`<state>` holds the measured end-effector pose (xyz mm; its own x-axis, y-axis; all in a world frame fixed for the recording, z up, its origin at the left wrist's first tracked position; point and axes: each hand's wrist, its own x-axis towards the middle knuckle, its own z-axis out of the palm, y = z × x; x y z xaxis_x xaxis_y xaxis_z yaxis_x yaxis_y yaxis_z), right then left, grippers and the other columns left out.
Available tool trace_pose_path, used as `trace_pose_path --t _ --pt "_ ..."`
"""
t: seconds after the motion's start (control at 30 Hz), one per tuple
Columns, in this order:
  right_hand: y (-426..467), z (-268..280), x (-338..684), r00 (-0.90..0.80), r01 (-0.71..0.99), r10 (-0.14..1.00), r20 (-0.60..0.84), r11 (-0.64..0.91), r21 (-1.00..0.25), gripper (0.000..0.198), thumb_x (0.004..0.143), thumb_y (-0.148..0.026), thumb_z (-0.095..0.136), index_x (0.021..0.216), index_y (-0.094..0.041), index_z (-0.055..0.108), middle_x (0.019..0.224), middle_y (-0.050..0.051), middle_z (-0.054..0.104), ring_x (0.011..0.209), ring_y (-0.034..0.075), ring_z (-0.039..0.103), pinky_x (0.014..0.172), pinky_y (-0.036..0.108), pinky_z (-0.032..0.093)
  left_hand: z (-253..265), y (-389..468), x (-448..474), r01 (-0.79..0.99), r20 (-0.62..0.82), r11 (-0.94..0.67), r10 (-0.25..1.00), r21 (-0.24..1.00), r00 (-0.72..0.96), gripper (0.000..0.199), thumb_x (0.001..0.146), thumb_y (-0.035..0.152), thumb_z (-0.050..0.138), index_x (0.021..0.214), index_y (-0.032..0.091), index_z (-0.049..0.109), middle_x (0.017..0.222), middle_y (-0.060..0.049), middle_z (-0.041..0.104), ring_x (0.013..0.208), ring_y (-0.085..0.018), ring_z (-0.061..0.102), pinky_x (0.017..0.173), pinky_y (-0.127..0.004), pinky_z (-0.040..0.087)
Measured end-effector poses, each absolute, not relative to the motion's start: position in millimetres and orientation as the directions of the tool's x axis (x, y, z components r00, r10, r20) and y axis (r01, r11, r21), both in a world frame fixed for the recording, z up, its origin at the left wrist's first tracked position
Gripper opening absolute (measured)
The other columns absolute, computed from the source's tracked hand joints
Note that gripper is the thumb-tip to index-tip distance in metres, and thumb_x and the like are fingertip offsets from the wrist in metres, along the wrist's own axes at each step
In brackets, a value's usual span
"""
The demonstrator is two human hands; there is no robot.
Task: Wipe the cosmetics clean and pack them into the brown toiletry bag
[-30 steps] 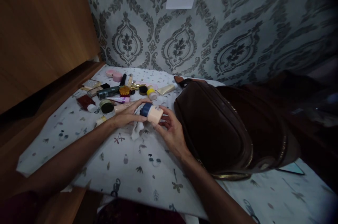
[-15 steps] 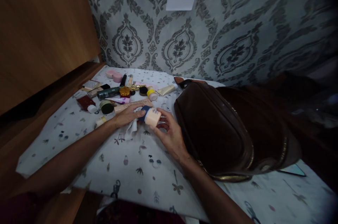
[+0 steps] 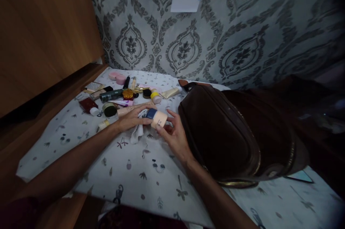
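A small peach jar with a dark blue lid (image 3: pixel 159 119) is tilted between my two hands above the patterned cloth. My right hand (image 3: pixel 174 133) grips its peach body from the right, thumb below and fingers above. On the lid side, my left hand (image 3: pixel 132 119) is closed around a white wipe (image 3: pixel 138 132), which hangs down under the fingers and presses against the lid. Just behind my left hand lies a long beige tube (image 3: pixel 124 110), partly covered by the hand. A small jar with a yellow lid (image 3: pixel 155 97) stands beyond the peach jar.
Several cosmetics lie at the left, among them a dark green bottle (image 3: pixel 111 95), a dark red bottle (image 3: pixel 88 106) and a green jar (image 3: pixel 109 109). A cream tube (image 3: pixel 170 92) lies farther back. A brown leather bag (image 3: pixel 215 132) fills the right side. A wooden cabinet (image 3: pixel 48 24) borders the left.
The peach jar has turned in my fingers, so its printed side faces differently. My left thumb has shifted along the lid, and more of the white wipe shows.
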<state>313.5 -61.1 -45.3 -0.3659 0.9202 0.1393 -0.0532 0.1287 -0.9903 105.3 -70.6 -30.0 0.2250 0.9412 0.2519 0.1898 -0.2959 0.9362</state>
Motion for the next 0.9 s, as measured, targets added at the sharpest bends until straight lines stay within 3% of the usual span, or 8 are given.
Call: trace_pose_path --t 0.07,0.17,0.23,0.43,0.53,0.67,0.83,0.9 --pt "-60.7 -45.0 312.8 -0.382 -0.071 0.915 0.129 0.11 -0.991 0.067 0.068 -0.048 0.08 0.123 -0.025 0.049 0.109 0.006 0.062 0.075 0.016 0.064 0.062 0.028 0.052 -29.2 -70.6 105.4 0.185 0.258 -0.301 0.94 0.936 0.223 0.046 0.076 0.042 0.075 0.116 0.021 0.064 0.125 -0.007 0.063 0.122 -0.027 0.053 0.109 -0.038 0.036" --pt "-60.3 -42.6 313.2 -0.444 -0.056 0.896 0.03 0.006 -0.998 0.048 0.079 -0.06 0.067 0.104 -0.021 0.055 0.081 0.002 0.064 0.06 0.016 0.063 0.052 0.027 0.048 -27.8 -71.1 105.3 0.175 0.285 -0.335 0.922 0.926 0.262 0.051 0.074 0.042 0.078 0.118 0.022 0.064 0.128 -0.007 0.062 0.124 -0.028 0.052 0.11 -0.039 0.034" --pt "-60.4 -41.1 313.6 -0.468 -0.042 0.883 -0.04 -0.067 -0.997 0.052 0.083 -0.07 0.053 0.094 -0.019 0.056 0.072 0.002 0.062 0.056 0.016 0.061 0.05 0.028 0.048 -28.4 -70.9 105.1 0.176 0.289 -0.343 0.918 0.923 0.273 0.053 0.073 0.041 0.079 0.12 0.022 0.064 0.13 -0.007 0.06 0.126 -0.029 0.051 0.111 -0.04 0.033" --pt "-62.1 -40.9 312.9 -0.403 -0.083 0.914 0.038 0.005 -0.997 0.067 0.071 -0.059 0.074 0.121 -0.023 0.05 0.113 0.009 0.061 0.084 0.02 0.065 0.061 0.03 0.055 -34.1 -68.8 104.8 0.21 0.261 -0.313 0.935 0.926 0.24 0.051 0.074 0.043 0.079 0.118 0.021 0.065 0.128 -0.007 0.062 0.126 -0.029 0.051 0.113 -0.042 0.031" --pt "-62.0 -42.1 312.2 -0.429 -0.085 0.903 0.016 -0.023 -0.996 0.061 0.073 -0.058 0.074 0.117 -0.024 0.049 0.099 0.005 0.064 0.073 0.017 0.066 0.058 0.028 0.052 -32.2 -69.4 105.5 0.206 0.268 -0.317 0.935 0.926 0.232 0.053 0.071 0.043 0.08 0.118 0.022 0.065 0.129 -0.007 0.062 0.127 -0.029 0.051 0.113 -0.042 0.031" --pt "-61.7 -42.6 311.2 -0.536 -0.1 0.832 -0.143 -0.23 -0.968 0.052 0.081 -0.07 0.056 0.1 -0.022 0.05 0.072 -0.001 0.062 0.055 0.016 0.062 0.049 0.027 0.047 -28.6 -70.9 106.8 0.186 0.271 -0.329 0.922 0.926 0.278 0.055 0.07 0.043 0.082 0.118 0.023 0.065 0.128 -0.007 0.063 0.126 -0.029 0.052 0.113 -0.043 0.031" --pt "-63.9 -41.8 310.8 -0.459 -0.18 0.887 -0.055 -0.153 -0.972 0.052 0.076 -0.059 0.07 0.112 -0.024 0.054 0.097 0.003 0.065 0.082 0.017 0.064 0.061 0.027 0.053 -31.8 -70.9 107.5 0.215 0.238 -0.292 0.94 0.932 0.243 0.054 0.073 0.047 0.078 0.119 0.022 0.065 0.127 -0.007 0.064 0.125 -0.03 0.053 0.112 -0.044 0.032" --pt "-63.6 -42.0 310.3 -0.443 -0.194 0.896 -0.025 -0.123 -0.973 0.049 0.074 -0.057 0.074 0.106 -0.023 0.058 0.093 0.002 0.065 0.077 0.016 0.062 0.059 0.025 0.051 -31.9 -71.6 108.3 0.235 0.233 -0.291 0.941 0.927 0.246 0.056 0.073 0.047 0.078 0.121 0.022 0.064 0.127 -0.007 0.063 0.125 -0.03 0.053 0.112 -0.044 0.033"
